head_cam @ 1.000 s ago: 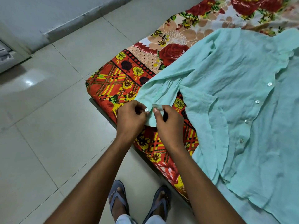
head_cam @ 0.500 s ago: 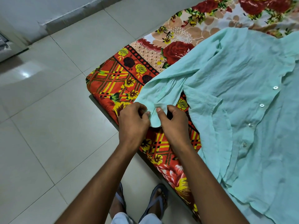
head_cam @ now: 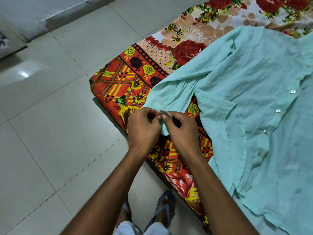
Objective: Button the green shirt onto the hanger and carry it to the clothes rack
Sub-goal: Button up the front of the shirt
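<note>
A pale green shirt (head_cam: 250, 102) lies spread on a floral mattress, its white buttons (head_cam: 277, 110) running down the front at the right. One sleeve reaches toward the mattress's near corner. My left hand (head_cam: 144, 129) and my right hand (head_cam: 181, 129) pinch the end of that sleeve's cuff (head_cam: 165, 122) between thumbs and fingertips, close together. The cuff's button is hidden under my fingers. No hanger or clothes rack shows in the head view.
The floral mattress (head_cam: 128, 85) sits low on a grey tiled floor (head_cam: 50, 133). A wall base (head_cam: 67, 16) runs along the top left. My feet in sandals (head_cam: 164, 209) stand at the mattress's near edge.
Both hands stay pinched on the sleeve cuff and have worked it slightly; the small white button seen by my left thumb is now covered. The view has shifted a little.
</note>
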Demonstrator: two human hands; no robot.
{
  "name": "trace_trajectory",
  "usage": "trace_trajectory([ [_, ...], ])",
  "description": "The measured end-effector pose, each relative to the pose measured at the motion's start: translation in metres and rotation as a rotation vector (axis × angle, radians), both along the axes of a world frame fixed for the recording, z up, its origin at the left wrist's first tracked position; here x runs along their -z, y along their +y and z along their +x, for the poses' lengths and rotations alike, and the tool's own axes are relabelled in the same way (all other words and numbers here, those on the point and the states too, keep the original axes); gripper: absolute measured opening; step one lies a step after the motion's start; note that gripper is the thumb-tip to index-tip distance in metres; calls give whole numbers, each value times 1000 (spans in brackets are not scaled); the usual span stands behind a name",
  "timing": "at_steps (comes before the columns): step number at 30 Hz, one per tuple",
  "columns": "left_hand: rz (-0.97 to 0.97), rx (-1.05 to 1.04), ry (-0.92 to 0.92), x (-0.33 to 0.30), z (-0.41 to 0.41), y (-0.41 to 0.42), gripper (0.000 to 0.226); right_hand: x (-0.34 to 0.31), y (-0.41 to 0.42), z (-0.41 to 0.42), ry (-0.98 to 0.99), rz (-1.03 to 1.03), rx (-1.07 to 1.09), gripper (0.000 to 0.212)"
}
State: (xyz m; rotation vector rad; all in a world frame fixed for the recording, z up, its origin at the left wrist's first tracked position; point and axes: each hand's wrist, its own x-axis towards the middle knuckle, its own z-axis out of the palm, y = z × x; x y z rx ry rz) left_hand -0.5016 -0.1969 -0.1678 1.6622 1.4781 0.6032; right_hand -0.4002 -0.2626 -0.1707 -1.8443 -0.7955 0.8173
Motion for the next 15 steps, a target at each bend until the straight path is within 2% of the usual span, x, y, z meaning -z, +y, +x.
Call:
trace_trajectory([
  [3, -39, -19, -38, 2, -2, 2, 8, -2, 0, 2, 44, -31, -74, 26],
  [5, -76, -43, -63, 1, -3, 4, 7, -7, 1, 6, 170, -66, -66, 38],
  [7, -126, -54, -96, 0, -4, 5, 7, -11, 1, 13, 250, -75, -53, 37],
  [10, -198, -71, -182, -1, -6, 4, 12, -11, 1, 16, 91, -62, -76, 15],
  [13, -246, -110, -252, -4, -8, 3, 15, -8, 3, 15, 6, -60, -51, 13],
  [15, -252, -90, -265, -7, -8, 2, 26, -8, 6, 15, -6, -66, -28, 10],
])
